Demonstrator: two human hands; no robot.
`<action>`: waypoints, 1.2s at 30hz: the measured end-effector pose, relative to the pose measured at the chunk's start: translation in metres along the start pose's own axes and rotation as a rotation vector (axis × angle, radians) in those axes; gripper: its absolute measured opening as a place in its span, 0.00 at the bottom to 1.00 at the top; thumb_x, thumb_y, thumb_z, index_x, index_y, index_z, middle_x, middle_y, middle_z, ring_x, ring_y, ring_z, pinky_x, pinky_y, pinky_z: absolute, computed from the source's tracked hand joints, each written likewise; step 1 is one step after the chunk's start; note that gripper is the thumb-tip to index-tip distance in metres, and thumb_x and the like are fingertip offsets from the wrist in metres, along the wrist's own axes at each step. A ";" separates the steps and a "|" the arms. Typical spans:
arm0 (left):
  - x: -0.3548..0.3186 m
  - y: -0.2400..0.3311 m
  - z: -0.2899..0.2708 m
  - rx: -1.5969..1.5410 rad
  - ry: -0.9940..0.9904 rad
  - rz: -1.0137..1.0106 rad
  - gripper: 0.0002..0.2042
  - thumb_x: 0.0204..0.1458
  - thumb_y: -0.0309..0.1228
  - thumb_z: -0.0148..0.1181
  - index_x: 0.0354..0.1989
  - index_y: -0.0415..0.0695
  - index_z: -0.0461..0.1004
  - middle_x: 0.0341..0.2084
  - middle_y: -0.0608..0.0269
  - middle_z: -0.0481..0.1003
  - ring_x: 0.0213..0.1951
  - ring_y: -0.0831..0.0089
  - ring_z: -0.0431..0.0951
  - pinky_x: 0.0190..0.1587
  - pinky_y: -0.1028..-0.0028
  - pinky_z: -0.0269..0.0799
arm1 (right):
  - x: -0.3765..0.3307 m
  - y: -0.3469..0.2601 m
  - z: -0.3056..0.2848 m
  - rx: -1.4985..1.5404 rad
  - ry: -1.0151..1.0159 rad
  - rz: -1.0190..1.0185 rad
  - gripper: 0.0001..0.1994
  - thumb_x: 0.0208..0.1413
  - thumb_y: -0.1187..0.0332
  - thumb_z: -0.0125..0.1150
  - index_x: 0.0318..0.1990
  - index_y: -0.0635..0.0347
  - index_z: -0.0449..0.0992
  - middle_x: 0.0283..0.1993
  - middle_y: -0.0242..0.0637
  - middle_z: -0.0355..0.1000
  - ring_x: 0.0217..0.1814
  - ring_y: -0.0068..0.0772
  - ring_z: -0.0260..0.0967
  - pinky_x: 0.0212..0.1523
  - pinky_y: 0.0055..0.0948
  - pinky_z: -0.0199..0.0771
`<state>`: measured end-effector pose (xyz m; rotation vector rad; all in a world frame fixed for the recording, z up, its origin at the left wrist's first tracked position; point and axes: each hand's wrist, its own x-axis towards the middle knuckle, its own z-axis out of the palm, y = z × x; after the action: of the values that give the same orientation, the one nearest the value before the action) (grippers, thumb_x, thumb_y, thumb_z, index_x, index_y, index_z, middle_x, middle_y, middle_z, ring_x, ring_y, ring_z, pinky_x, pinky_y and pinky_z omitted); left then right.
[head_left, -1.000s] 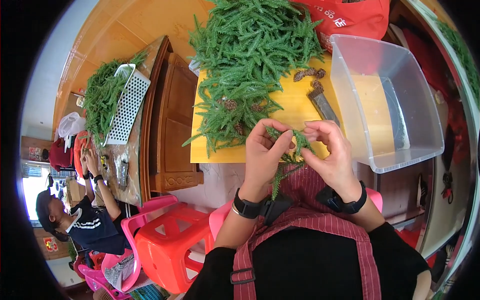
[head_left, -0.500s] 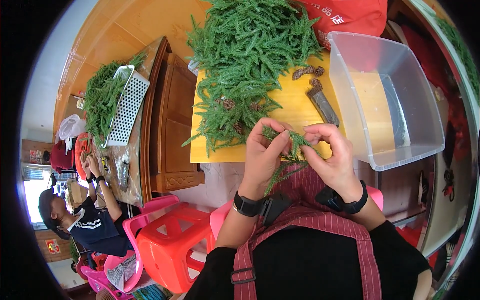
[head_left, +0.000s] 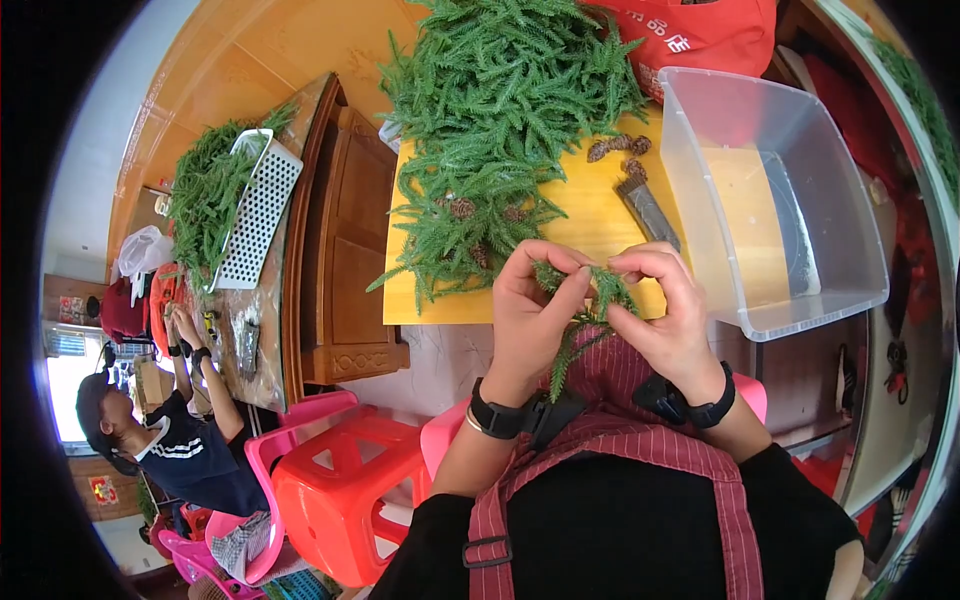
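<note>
Both hands meet over my lap, just off the front edge of the yellow table (head_left: 610, 195). Between them is a green artificial pine sprig (head_left: 612, 290), one leafy end hanging down beside my left hand (head_left: 535, 310). That hand pinches the sprig between thumb and fingers. My right hand (head_left: 660, 305) pinches it from the other side, fingertips close to the left ones. Beyond my left hand, a big heap of green pine sprigs (head_left: 510, 90) covers much of the table, with a few pine cones (head_left: 462, 208) among the near ones.
Several loose pine cones (head_left: 618, 146) and a bundle of dark thin wires (head_left: 650, 212) lie on the table. A clear plastic bin (head_left: 770, 220) stands right, a red bag (head_left: 700, 40) behind it. Left are a red stool (head_left: 345, 480) and a co-worker (head_left: 190, 440) beside a white basket (head_left: 262, 215).
The sprig has turned in my fingers, and its hanging end has swung slightly to the right. Both hands keep their pinch in nearly the same place.
</note>
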<state>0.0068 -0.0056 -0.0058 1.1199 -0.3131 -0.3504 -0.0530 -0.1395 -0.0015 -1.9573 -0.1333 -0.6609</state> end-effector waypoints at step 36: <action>-0.002 0.003 0.003 0.869 -0.334 0.307 0.44 0.23 0.32 0.75 0.55 0.43 0.58 0.41 0.61 0.66 0.39 0.72 0.70 0.38 0.76 0.68 | -0.004 0.013 -0.001 0.532 0.153 0.388 0.06 0.49 0.80 0.54 0.33 0.62 0.64 0.31 0.28 0.65 0.32 0.13 0.61 0.33 0.14 0.61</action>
<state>0.0046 -0.0058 -0.0024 1.8306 -0.9839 -0.1145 -0.0524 -0.1459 -0.0138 -1.3633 0.1515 -0.4554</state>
